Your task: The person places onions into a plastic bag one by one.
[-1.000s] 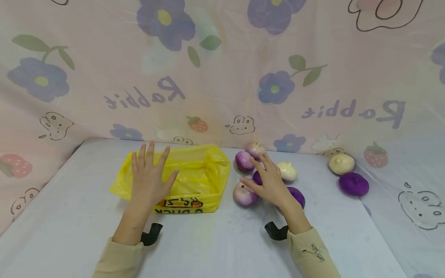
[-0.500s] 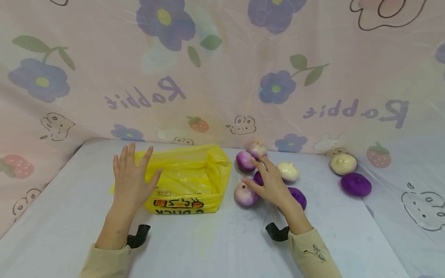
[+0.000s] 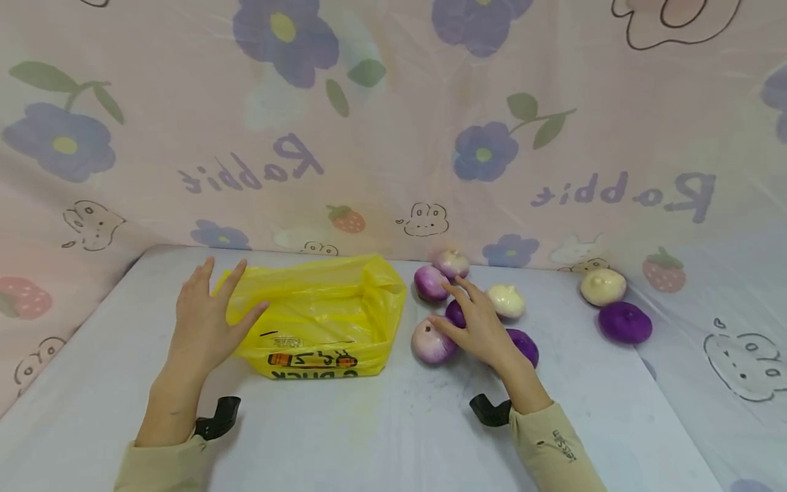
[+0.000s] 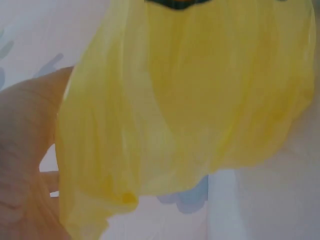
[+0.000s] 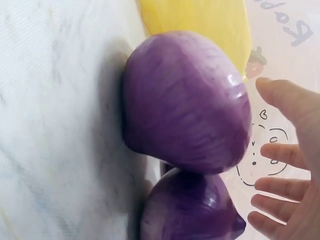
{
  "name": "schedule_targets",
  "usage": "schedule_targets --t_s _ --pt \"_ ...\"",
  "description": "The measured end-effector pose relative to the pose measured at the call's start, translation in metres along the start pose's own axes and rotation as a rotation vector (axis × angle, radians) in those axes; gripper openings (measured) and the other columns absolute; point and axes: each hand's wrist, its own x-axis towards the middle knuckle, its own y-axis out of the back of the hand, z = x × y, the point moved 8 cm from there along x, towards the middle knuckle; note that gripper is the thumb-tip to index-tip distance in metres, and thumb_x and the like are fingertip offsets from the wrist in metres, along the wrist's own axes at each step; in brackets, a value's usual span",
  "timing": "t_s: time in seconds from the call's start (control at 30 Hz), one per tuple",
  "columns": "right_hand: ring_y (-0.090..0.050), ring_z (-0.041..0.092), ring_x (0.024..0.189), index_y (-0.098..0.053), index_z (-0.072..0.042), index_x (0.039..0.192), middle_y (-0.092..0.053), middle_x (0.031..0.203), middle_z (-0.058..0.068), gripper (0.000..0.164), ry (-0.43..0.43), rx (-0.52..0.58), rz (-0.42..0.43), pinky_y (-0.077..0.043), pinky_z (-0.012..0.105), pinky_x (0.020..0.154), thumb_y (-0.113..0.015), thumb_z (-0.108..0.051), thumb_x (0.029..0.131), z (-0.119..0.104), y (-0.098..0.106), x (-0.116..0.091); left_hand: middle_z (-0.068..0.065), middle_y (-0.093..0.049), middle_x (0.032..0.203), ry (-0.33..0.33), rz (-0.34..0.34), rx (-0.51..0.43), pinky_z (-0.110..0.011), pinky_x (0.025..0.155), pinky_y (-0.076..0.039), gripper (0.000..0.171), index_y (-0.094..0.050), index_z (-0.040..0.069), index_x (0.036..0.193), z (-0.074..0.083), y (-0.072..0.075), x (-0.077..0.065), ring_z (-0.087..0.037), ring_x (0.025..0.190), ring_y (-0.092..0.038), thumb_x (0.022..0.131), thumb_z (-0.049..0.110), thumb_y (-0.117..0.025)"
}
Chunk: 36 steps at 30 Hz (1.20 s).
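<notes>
A yellow plastic bag (image 3: 332,328) lies with its mouth spread on the table, dark print along its near side. My left hand (image 3: 203,328) is at the bag's left end, fingers extended and thumb apart; in the left wrist view the yellow bag (image 4: 190,100) hides part of that hand (image 4: 25,155). Over a group of onions my right hand (image 3: 482,331) hovers with fingers spread, holding nothing. Below its thumb sits a pale purple onion (image 3: 433,342). In the right wrist view, a gap shows between the hand (image 5: 295,160) and the large purple onion (image 5: 185,100).
Around the right hand are a purple onion (image 3: 431,283), a pale onion (image 3: 451,264), a white onion (image 3: 507,301) and a dark purple onion (image 3: 524,347). Farther right, another white onion (image 3: 603,287) touches a dark purple onion (image 3: 625,323). A printed cloth (image 3: 381,137) hangs behind the table.
My left hand has moved left, from over the bag to its left end, uncovering more of the bag. The right hand has stayed almost still above the onions.
</notes>
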Motion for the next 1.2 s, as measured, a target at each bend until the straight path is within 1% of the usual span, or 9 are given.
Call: schedule_targets --t_s 0.1,0.17,0.3,0.47,0.73,0.9,0.97,1.07,1.2 --pt "-0.033 0.046 0.135 -0.044 -0.008 0.143 -0.033 0.15 0.023 0.07 -0.006 0.009 -0.004 -0.028 0.063 0.108 -0.069 -0.041 0.086 0.001 0.0 0.0 -0.035 -0.014 0.152 0.045 -0.039 -0.017 -0.075 0.097 -0.026 0.07 -0.028 0.015 0.151 -0.009 0.001 -0.001 -0.061 0.129 -0.026 0.093 0.038 -0.059" --pt "-0.034 0.045 0.135 -0.044 -0.008 0.142 -0.033 0.15 0.023 0.07 -0.01 0.016 -0.008 -0.029 0.063 0.108 -0.069 -0.04 0.086 0.002 -0.001 -0.001 -0.033 -0.011 0.154 0.082 -0.077 -0.023 -0.077 0.091 -0.029 0.07 -0.022 0.018 0.154 -0.014 0.001 -0.002 -0.06 0.126 -0.03 0.095 0.042 -0.053" --pt "-0.035 0.044 0.135 -0.044 -0.008 0.142 -0.034 0.149 0.022 0.071 -0.021 0.029 -0.02 -0.029 0.062 0.108 -0.069 -0.041 0.085 0.004 -0.002 -0.003 -0.034 -0.013 0.153 0.114 -0.133 -0.062 -0.078 0.088 -0.03 0.07 -0.015 0.02 0.155 -0.021 -0.001 -0.003 -0.062 0.123 -0.033 0.098 0.045 -0.047" --pt "-0.037 0.043 0.134 -0.045 -0.007 0.141 -0.036 0.148 0.021 0.07 -0.025 0.032 -0.025 -0.03 0.06 0.109 -0.069 -0.042 0.085 0.005 -0.003 -0.005 -0.037 -0.019 0.149 0.127 -0.153 -0.159 -0.078 0.09 -0.028 0.065 -0.018 0.019 0.154 -0.024 -0.007 -0.005 -0.064 0.122 -0.032 0.1 0.041 -0.045" --pt "-0.041 0.039 0.132 -0.048 -0.006 0.139 -0.041 0.145 0.02 0.072 0.046 0.042 0.008 -0.032 0.058 0.109 -0.074 -0.04 0.081 -0.001 -0.002 -0.009 -0.033 -0.031 0.142 0.159 -0.106 -0.197 -0.074 0.092 -0.03 0.053 -0.037 0.011 0.147 -0.024 -0.012 -0.006 -0.057 0.121 -0.036 0.101 0.036 -0.043" --pt "-0.047 0.032 0.126 -0.052 -0.007 0.135 -0.048 0.138 0.017 0.069 0.111 0.079 0.037 -0.037 0.051 0.107 -0.077 -0.038 0.078 -0.007 0.0 -0.011 -0.033 -0.034 0.139 0.211 -0.093 -0.212 -0.073 0.094 -0.031 0.05 -0.041 0.008 0.144 -0.026 -0.016 -0.007 -0.055 0.121 -0.037 0.102 0.035 -0.04" --pt "-0.051 0.029 0.12 -0.054 -0.008 0.133 -0.052 0.133 0.014 0.067 0.114 0.088 0.036 -0.041 0.048 0.104 -0.078 -0.039 0.078 -0.009 -0.001 -0.011 -0.033 -0.036 0.138 0.229 -0.08 -0.209 -0.072 0.094 -0.032 0.049 -0.042 0.007 0.143 -0.027 -0.016 -0.008 -0.054 0.12 -0.038 0.102 0.035 -0.039" --pt "-0.056 0.024 0.106 -0.057 -0.006 0.129 -0.057 0.121 0.011 0.064 0.103 0.101 0.031 -0.048 0.042 0.095 -0.078 -0.039 0.078 -0.009 -0.001 -0.011 -0.033 -0.038 0.135 0.242 -0.05 -0.211 -0.07 0.092 -0.034 0.048 -0.044 0.006 0.141 -0.028 -0.016 -0.008 -0.053 0.117 -0.041 0.102 0.034 -0.038" --pt "-0.053 0.017 0.088 -0.062 -0.008 0.118 -0.06 0.103 0.007 0.053 0.086 0.08 0.027 -0.05 0.034 0.08 -0.077 -0.04 0.078 -0.01 -0.001 -0.012 -0.032 -0.041 0.133 0.254 -0.01 -0.241 -0.068 0.091 -0.034 0.045 -0.047 0.006 0.139 -0.029 -0.016 -0.007 -0.051 0.115 -0.042 0.102 0.031 -0.038"
